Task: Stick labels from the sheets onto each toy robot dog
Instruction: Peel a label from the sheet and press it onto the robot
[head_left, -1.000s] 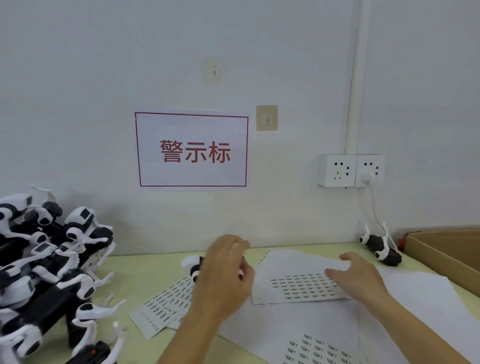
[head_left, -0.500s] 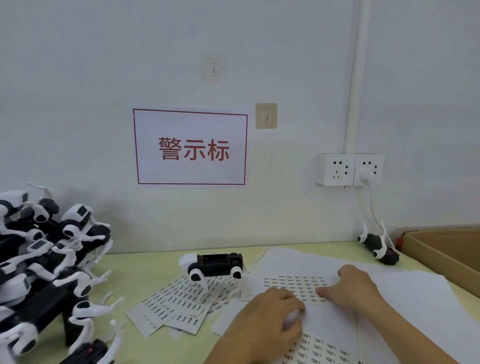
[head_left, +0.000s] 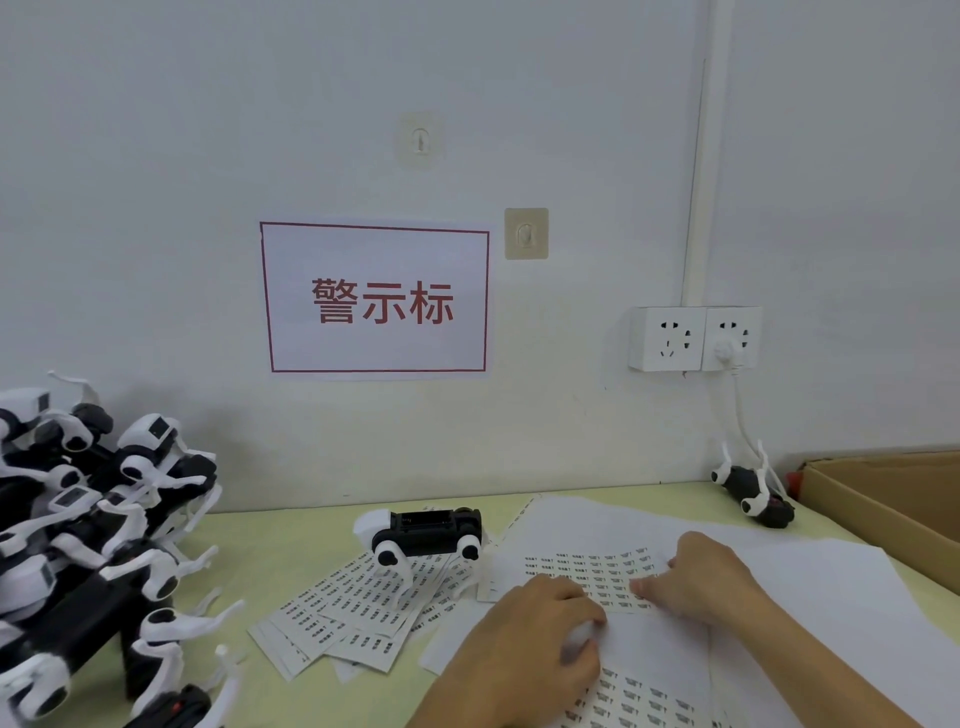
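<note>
A black and white toy robot dog lies on the table on top of fanned label strips. To its right lies a label sheet on blank white paper. My left hand rests at the sheet's near edge, its fingers curled onto the paper. My right hand is on the sheet's right part, with thumb and fingertips pinching at a small label. Another label sheet shows below my left hand. Neither hand touches the dog.
A pile of several toy dogs fills the table's left side. One more dog lies by the wall at the right, beside an open cardboard box. A red-lettered sign and sockets are on the wall.
My left hand let go of the toy dog, left it on the strips and came down to the sheet's near edge. My right hand shifted slightly left over the labels.
</note>
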